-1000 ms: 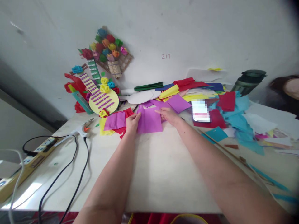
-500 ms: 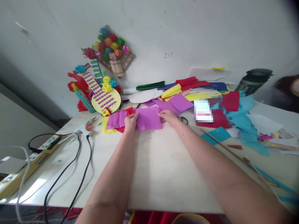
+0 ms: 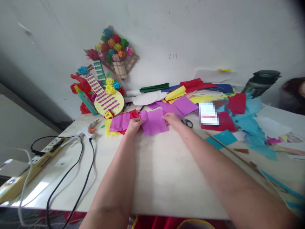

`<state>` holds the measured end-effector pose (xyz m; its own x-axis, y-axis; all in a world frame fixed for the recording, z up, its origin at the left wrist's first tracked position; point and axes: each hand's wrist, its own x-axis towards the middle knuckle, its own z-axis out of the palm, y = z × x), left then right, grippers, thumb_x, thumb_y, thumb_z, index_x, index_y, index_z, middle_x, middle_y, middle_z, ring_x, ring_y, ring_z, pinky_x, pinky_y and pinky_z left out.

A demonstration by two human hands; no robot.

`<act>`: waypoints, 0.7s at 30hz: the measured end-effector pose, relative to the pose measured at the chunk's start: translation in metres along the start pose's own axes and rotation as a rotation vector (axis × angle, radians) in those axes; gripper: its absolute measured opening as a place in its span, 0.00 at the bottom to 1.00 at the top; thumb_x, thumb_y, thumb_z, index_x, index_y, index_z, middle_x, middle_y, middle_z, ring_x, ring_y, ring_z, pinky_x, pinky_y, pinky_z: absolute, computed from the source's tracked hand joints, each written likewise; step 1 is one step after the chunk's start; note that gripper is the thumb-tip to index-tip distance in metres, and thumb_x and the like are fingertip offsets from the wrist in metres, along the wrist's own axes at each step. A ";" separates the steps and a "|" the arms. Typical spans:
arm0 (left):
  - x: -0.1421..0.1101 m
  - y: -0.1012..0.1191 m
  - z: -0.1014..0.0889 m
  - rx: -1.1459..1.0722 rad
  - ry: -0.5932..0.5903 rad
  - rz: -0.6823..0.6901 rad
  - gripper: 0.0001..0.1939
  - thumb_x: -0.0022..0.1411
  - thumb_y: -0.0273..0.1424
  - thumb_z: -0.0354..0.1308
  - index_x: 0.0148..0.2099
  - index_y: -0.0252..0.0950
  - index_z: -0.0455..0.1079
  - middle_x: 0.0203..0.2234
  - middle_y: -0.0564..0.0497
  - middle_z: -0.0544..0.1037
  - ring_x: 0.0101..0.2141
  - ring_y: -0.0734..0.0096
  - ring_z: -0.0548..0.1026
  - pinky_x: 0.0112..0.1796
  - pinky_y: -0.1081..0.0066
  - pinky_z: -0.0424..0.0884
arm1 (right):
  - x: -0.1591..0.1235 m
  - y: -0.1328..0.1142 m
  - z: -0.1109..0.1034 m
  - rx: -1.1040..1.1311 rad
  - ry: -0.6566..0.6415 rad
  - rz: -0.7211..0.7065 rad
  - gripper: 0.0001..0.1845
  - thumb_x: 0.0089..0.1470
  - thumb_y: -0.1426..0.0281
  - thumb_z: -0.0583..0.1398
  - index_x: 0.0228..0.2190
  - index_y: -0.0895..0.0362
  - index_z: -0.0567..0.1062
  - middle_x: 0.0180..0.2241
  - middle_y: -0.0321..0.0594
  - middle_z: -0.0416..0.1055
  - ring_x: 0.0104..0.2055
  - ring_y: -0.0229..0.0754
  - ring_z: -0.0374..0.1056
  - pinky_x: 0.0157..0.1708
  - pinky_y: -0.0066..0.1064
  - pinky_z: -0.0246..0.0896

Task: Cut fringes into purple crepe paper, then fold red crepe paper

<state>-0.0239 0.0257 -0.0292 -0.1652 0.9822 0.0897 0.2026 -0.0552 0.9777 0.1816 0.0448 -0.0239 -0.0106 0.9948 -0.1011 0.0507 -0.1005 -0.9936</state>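
A purple sheet of crepe-like paper [image 3: 154, 123] is stretched between my hands over the table. My left hand [image 3: 135, 124] pinches its left edge, where the paper is bunched a little. At the right edge, my right hand [image 3: 172, 120] grips it between thumb and fingers. Left of my left hand lies a smaller purple piece [image 3: 119, 122], on top of red paper [image 3: 134, 113] and yellow paper [image 3: 109, 129]. Dark-handled scissors [image 3: 188, 123] rest just beyond my right hand, partly hidden by it. Larger purple sheets [image 3: 184, 106] lie behind.
Along the wall are a paper guitar [image 3: 109, 102] with flowers, a glue bottle [image 3: 87, 102] and stacked coloured paper [image 3: 197, 84]. A glue gun [image 3: 87, 131] and power strip [image 3: 43, 156] with cords lie left. Blue scraps [image 3: 250, 127], a stick [image 3: 228, 148] and a dark bottle [image 3: 260, 83] are right.
My left hand has turned slightly, its fingers now pointing right along the paper's left edge, which has bunched. The sheet has tilted a little; my right hand keeps its hold.
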 end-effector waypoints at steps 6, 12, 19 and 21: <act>0.003 -0.001 -0.001 0.067 -0.016 0.009 0.19 0.43 0.44 0.62 0.18 0.36 0.60 0.12 0.57 0.58 0.15 0.79 0.56 0.18 0.75 0.51 | 0.001 0.000 0.001 0.018 0.008 0.002 0.11 0.49 0.80 0.56 0.18 0.59 0.66 0.12 0.31 0.63 0.15 0.33 0.63 0.17 0.24 0.61; 0.002 0.000 0.001 0.094 0.081 0.022 0.19 0.44 0.43 0.61 0.17 0.36 0.60 0.11 0.57 0.56 0.15 0.79 0.55 0.18 0.75 0.50 | 0.002 0.000 0.001 -0.033 0.009 0.018 0.10 0.49 0.79 0.57 0.18 0.59 0.66 0.13 0.33 0.66 0.15 0.33 0.64 0.18 0.24 0.62; 0.005 -0.003 -0.001 0.141 0.154 -0.001 0.16 0.43 0.42 0.62 0.18 0.35 0.66 0.10 0.56 0.59 0.15 0.77 0.56 0.18 0.74 0.51 | -0.002 -0.003 0.001 -0.046 0.023 0.020 0.12 0.48 0.80 0.57 0.17 0.58 0.66 0.13 0.33 0.66 0.16 0.34 0.64 0.19 0.25 0.63; 0.007 -0.005 -0.001 0.181 0.173 -0.002 0.15 0.43 0.41 0.62 0.19 0.35 0.68 0.10 0.56 0.59 0.15 0.77 0.57 0.18 0.74 0.52 | -0.003 -0.004 0.001 -0.064 0.031 0.020 0.12 0.47 0.80 0.58 0.17 0.58 0.66 0.13 0.33 0.66 0.17 0.34 0.64 0.19 0.24 0.62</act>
<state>-0.0275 0.0328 -0.0331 -0.3251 0.9362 0.1337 0.3694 -0.0044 0.9293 0.1805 0.0422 -0.0199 0.0214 0.9927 -0.1186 0.1148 -0.1203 -0.9861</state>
